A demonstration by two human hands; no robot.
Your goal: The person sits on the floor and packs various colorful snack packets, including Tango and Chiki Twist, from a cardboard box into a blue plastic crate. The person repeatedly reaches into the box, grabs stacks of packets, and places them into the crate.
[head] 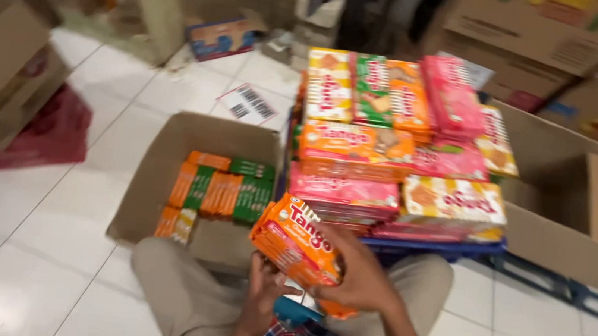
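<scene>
Gripping orange wafer pack (295, 244) — glossy, tilted, both hands (362, 276).

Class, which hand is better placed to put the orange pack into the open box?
Probably the left hand: it grips the orange pack on the side nearer the open box; the right hand lies farther away.

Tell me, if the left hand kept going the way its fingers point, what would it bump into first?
Probably the orange snack pack that the left hand already touches from below; beyond it stands the stack of packs, though depth is unclear.
</scene>
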